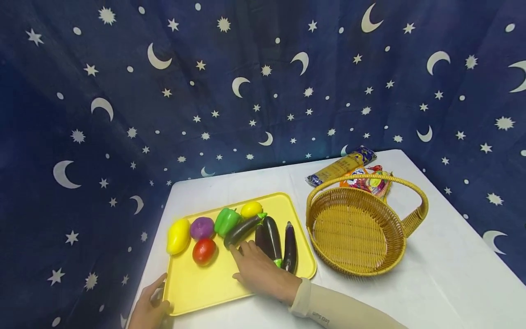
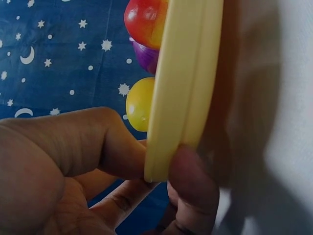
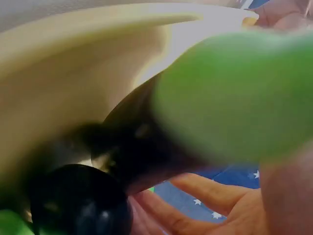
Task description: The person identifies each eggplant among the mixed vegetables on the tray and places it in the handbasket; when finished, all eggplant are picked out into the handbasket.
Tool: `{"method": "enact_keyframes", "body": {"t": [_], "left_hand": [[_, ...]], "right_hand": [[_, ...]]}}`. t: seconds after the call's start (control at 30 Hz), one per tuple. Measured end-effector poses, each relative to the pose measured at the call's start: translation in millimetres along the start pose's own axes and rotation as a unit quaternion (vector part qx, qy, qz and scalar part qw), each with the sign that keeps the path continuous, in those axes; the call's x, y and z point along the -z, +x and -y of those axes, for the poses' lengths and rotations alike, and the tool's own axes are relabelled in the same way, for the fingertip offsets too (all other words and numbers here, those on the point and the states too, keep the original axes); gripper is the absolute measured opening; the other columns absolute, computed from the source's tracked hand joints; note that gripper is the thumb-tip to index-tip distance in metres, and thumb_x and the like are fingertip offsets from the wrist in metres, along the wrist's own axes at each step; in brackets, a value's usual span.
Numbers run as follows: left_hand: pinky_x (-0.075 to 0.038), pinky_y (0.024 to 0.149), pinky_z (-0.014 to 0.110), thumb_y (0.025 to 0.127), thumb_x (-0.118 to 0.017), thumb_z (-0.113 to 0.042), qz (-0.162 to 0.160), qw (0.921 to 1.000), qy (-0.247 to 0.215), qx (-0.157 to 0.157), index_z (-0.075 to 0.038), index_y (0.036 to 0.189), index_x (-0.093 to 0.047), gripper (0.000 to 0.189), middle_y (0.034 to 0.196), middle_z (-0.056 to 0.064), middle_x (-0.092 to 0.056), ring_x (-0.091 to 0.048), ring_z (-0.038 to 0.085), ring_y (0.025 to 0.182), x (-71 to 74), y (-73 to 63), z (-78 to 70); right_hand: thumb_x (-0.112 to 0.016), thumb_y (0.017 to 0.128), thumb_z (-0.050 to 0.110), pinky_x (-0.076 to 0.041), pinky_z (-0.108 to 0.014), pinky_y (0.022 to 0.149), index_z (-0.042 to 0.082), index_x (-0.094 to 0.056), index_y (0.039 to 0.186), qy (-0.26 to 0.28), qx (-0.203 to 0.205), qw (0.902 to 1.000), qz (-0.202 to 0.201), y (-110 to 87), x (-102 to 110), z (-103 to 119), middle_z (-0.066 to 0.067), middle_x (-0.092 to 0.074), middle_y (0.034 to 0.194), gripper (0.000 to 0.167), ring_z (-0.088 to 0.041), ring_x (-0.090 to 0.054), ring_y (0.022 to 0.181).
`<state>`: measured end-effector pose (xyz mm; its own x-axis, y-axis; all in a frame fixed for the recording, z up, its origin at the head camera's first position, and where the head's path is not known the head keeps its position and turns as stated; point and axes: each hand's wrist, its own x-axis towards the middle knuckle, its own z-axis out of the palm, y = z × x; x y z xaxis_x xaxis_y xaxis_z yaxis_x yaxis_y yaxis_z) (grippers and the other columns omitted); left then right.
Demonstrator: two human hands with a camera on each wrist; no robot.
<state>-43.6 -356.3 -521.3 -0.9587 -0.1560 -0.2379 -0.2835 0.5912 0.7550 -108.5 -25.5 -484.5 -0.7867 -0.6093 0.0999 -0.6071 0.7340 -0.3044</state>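
Note:
At the near left corner of a yellow tray [image 1: 213, 285], my left hand [image 1: 151, 305] grips the rim. The left wrist view shows the tray's edge [image 2: 183, 93] pinched between thumb and fingers. My right hand [image 1: 256, 269] reaches over the tray's right half, fingers loosely extended near the lower ends of a slanted eggplant [image 1: 242, 230] and a darker eggplant [image 1: 263, 240]. To its right lie a green-tipped eggplant [image 1: 272, 237] and a slim eggplant [image 1: 290, 249]. In the right wrist view the fingers [image 3: 210, 196] lie beside a dark eggplant [image 3: 142, 142]; their exact contact is blurred.
Also on the tray are a green bell pepper [image 1: 227, 221], a lemon [image 1: 251, 209], a purple round item [image 1: 202, 228], a red tomato [image 1: 204, 252] and a yellow mango [image 1: 178, 236]. A handled wicker basket [image 1: 349, 233] stands right, with packaged food [image 1: 343, 167] behind it.

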Motion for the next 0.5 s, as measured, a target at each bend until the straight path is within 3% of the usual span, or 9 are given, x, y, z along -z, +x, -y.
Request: {"method": "enact_keyframes", "body": {"t": [0.1, 0.17, 0.23, 0.3, 0.37, 0.5], "left_hand": [[-0.06, 0.07, 0.021, 0.073, -0.062, 0.017, -0.028, 0.995, -0.058, -0.076, 0.006, 0.154, -0.048, 0.083, 0.132, 0.006, -0.054, -0.062, -0.002, 0.098, -14.1, -9.1, 24.0], [-0.059, 0.07, 0.019, 0.071, -0.064, 0.021, -0.056, 0.9884, -0.058, -0.128, 0.005, 0.148, -0.055, 0.079, 0.12, -0.009, -0.055, -0.055, -0.014, 0.096, -19.5, -13.4, 34.1], [-0.058, 0.071, 0.016, 0.069, -0.066, 0.021, -0.069, 0.9859, -0.042, -0.146, 0.008, 0.143, -0.058, 0.076, 0.118, -0.013, -0.054, -0.051, -0.017, 0.097, -18.4, -14.6, 35.2], [-0.057, 0.073, 0.015, 0.069, -0.068, 0.018, -0.065, 0.9904, -0.006, -0.121, 0.011, 0.144, -0.056, 0.076, 0.12, 0.004, -0.06, -0.05, -0.015, 0.098, -12.9, -13.6, 27.2], [-0.057, 0.074, 0.017, 0.073, -0.067, 0.014, -0.037, 0.9967, 0.009, -0.071, 0.013, 0.148, -0.049, 0.077, 0.126, 0.025, -0.057, -0.055, -0.005, 0.101, -6.7, -11.4, 15.8], [-0.056, 0.071, 0.02, 0.079, -0.063, 0.008, -0.002, 0.9999, 0.014, 0.004, 0.007, 0.159, -0.039, 0.083, 0.143, 0.036, -0.044, -0.064, 0.023, 0.104, 0.3, -6.5, -3.0]], "right_hand": [[-0.078, 0.095, 0.03, -0.056, -0.03, 0.097, 0.005, -0.048, 0.157, -0.001, -0.003, 1.0, 0.008, -10.2, -4, 0, -0.018, -0.059, 0.14, 0.074, -0.026, -0.056, 0.117], [-0.079, 0.094, 0.023, -0.059, -0.028, 0.091, 0.003, -0.048, 0.157, 0.016, -0.001, 0.9999, 0.005, -15.8, -5, 1, -0.023, -0.057, 0.142, 0.073, -0.03, -0.058, 0.119], [-0.079, 0.092, 0.016, -0.06, -0.024, 0.084, 0.002, -0.048, 0.155, 0.038, 0.001, 0.9993, -0.002, -18.0, -6, 1, -0.025, -0.056, 0.14, 0.072, -0.032, -0.059, 0.118], [-0.08, 0.091, 0.013, -0.055, -0.017, 0.075, 0.001, -0.049, 0.152, 0.044, 0.011, 0.9988, -0.02, -16.9, -8, 2, -0.021, -0.058, 0.129, 0.07, -0.027, -0.058, 0.108], [-0.08, 0.09, 0.012, -0.051, -0.014, 0.069, 0.001, -0.05, 0.15, 0.035, 0.017, 0.9986, -0.037, -14.4, -8, 2, -0.016, -0.059, 0.117, 0.067, -0.022, -0.055, 0.099], [-0.081, 0.089, 0.016, -0.047, -0.012, 0.064, 0.001, -0.054, 0.146, 0.005, 0.021, 0.9983, -0.055, -8.4, -9, 0, -0.01, -0.059, 0.104, 0.065, -0.017, -0.054, 0.09]]}}
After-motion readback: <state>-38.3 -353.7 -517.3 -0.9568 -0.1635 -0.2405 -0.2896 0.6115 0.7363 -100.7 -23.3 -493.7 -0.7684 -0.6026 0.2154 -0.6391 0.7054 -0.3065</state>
